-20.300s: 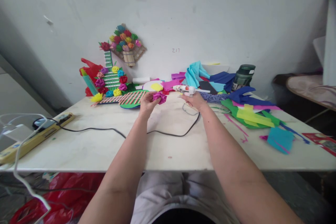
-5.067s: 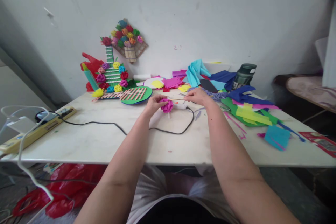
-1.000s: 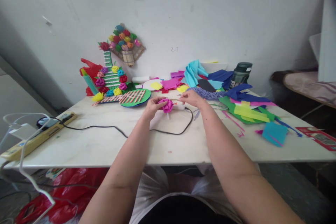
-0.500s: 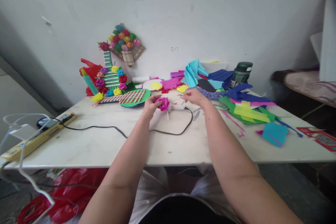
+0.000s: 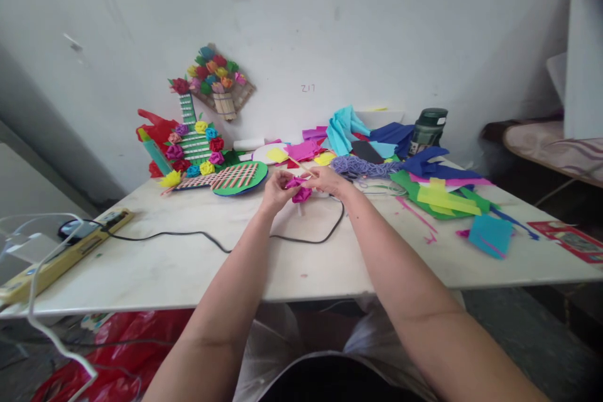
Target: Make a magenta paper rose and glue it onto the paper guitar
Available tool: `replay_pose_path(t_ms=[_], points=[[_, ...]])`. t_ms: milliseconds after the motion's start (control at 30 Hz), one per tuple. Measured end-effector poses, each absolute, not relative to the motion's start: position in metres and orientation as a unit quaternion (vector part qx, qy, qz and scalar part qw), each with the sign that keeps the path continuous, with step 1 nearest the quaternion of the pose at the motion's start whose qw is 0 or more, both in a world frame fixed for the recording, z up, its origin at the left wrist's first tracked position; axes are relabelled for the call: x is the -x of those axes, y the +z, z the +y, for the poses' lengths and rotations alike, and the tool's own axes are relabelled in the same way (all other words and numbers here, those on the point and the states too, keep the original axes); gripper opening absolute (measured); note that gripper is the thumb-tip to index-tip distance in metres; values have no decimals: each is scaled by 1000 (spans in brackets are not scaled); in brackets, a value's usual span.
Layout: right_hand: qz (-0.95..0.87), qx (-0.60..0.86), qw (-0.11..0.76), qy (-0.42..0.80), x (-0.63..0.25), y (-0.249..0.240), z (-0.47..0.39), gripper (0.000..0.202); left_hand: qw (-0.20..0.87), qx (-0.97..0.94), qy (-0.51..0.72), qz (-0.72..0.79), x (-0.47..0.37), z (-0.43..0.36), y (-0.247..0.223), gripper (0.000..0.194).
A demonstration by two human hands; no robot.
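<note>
In front of me, my left hand [image 5: 277, 190] is closed on a crumpled magenta paper flower [image 5: 301, 193], gripping it from the left. My right hand [image 5: 327, 181] meets the flower from the other side, its fingers pinching a thin wooden stick [image 5: 300, 166] that slants up to the left. Just below the flower a bit of a white glue gun [image 5: 301, 208] shows; my hands and the flower hide most of it. Its black cord [image 5: 325, 240] loops to the left over the white table [image 5: 306, 264].
A green paper guitar [image 5: 249, 183] with paper flowers stands at the back left. Purple yarn [image 5: 365, 167], crepe paper sheets [image 5: 346, 129] and a dark green bottle [image 5: 428, 130] line the back right. A yellow power strip [image 5: 101, 239] lies at the left edge.
My right hand has moved left to the flower, and the stick in it now shows clearly. The flower has tipped slightly, still in my left hand. The view has shifted a little.
</note>
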State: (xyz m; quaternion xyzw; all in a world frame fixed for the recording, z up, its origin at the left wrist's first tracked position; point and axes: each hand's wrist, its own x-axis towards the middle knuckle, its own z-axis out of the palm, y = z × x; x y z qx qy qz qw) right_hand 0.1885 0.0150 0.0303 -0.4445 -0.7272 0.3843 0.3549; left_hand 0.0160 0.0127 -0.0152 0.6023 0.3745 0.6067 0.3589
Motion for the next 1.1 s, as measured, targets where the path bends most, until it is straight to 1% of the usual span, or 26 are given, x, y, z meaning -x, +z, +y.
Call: replay_pose_path(t_ms=[167, 367, 467, 567, 767, 1100], points=[[-753, 470, 355, 292, -180, 22, 22, 24, 333, -606, 607, 392, -20, 9, -13, 46], [-778, 508, 351, 121, -176, 28, 15, 20, 337, -622, 586, 395, -18, 8, -13, 45], [-792, 496, 351, 67, -173, 30, 10, 17, 326, -625, 593, 388, -17, 10, -14, 42], [-798, 492, 344, 48, -171, 28, 10, 13, 304, -631, 604, 381, -17, 12, -15, 40], [-800, 501, 330, 30, -168, 26, 10, 13, 305, -637, 591, 390, -16, 12, -16, 38], [-795, 513, 323, 21, -166, 26, 7, 15, 276, -661, 578, 390, -14, 13, -17, 25]])
